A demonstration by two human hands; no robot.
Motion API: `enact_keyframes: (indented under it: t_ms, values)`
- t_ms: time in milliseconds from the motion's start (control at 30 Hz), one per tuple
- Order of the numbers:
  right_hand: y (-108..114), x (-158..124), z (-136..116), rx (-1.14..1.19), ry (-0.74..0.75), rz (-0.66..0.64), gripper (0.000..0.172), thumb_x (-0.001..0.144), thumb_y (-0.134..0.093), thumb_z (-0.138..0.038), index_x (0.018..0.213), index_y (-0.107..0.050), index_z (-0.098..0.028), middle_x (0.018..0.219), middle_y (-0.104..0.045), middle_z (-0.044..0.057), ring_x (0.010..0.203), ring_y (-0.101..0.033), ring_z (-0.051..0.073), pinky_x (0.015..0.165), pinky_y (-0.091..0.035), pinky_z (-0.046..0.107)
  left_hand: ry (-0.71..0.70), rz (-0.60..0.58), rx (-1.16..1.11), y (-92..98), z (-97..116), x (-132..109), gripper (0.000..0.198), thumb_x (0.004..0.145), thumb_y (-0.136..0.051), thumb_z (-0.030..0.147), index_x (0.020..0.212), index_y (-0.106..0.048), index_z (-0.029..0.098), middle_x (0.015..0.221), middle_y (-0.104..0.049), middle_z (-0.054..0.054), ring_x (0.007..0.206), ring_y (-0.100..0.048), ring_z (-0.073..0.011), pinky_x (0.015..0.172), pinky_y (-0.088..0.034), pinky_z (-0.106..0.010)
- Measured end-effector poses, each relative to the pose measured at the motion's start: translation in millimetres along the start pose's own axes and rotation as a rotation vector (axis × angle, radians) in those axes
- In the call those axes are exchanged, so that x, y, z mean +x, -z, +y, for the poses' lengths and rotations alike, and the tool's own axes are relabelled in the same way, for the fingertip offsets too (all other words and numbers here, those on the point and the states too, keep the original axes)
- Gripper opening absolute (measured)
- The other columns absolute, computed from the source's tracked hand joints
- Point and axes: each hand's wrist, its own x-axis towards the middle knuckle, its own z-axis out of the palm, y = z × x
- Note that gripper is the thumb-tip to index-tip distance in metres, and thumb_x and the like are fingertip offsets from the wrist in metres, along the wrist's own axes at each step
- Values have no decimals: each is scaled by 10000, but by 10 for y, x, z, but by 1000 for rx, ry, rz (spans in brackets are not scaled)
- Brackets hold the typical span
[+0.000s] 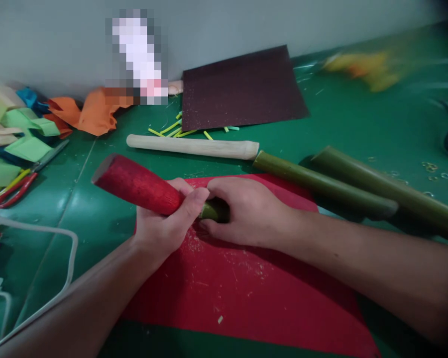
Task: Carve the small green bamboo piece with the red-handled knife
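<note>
My left hand [168,219] is wrapped round a red cylinder [138,184] with a slanted far end, which points to the upper left. Close beside it, my right hand [242,211] grips a short green bamboo piece [214,210] that lies in line with the red cylinder; the join between them is hidden by my fingers. Both hands are over a red sheet [246,293] scattered with fine shavings. Beyond them lie a pale peeled stick [194,146] and a green bamboo tube [324,186], their ends close together.
Another green bamboo tube [388,191] lies at the right. A dark sheet [242,89] covers some thin yellow-green strips at the back. Red-handled scissors [18,191], orange paper [97,112] and green paper pieces [30,146] are at the left, near a white cable [72,253].
</note>
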Motion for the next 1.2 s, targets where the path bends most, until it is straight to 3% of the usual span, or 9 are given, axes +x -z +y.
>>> enact_keyframes:
  t_ms: [333,500,633,800,1100,1200]
  values:
    - [6,-7,-2,41,-1,18,142,732,-667,-304,790,-602,-192,768,-642,-10,649,-505,109,594,-315,249,-151,-58,107,-26,20,11,245,743,-721,162,557,-567,205,510,-613,51,461,-587,-93,466,-522,-189]
    - [6,-9,-7,36,-14,11,183,726,-687,-323,850,-642,-195,823,-677,4,675,-537,124,611,-336,253,-7,91,29,-31,-22,-7,130,761,-729,206,654,-656,218,598,-661,33,487,-594,-97,442,-502,-200]
    - [13,1,-13,27,-30,-22,219,742,-675,-343,902,-664,-194,882,-694,23,739,-578,150,634,-357,263,54,29,-17,-7,-20,0,181,802,-701,262,639,-647,205,544,-600,29,469,-557,-97,452,-500,-214]
    - [11,-3,-7,29,-16,-9,207,740,-671,-333,889,-657,-191,869,-688,19,741,-571,147,640,-357,263,-4,9,37,-7,12,-3,258,779,-668,196,539,-573,197,503,-550,33,466,-537,-93,473,-500,-212]
    - [-3,-6,-5,36,-13,-2,139,733,-649,-308,801,-604,-195,773,-640,-7,657,-507,115,589,-303,256,-198,-145,101,15,-30,15,250,789,-704,149,587,-563,191,543,-600,58,496,-583,-70,505,-511,-170]
    - [-3,-7,-11,50,-14,0,125,733,-647,-297,797,-602,-199,771,-641,-11,653,-508,112,591,-305,254,-229,-127,72,13,-49,0,227,783,-710,130,608,-581,197,556,-613,60,501,-587,-64,519,-519,-162]
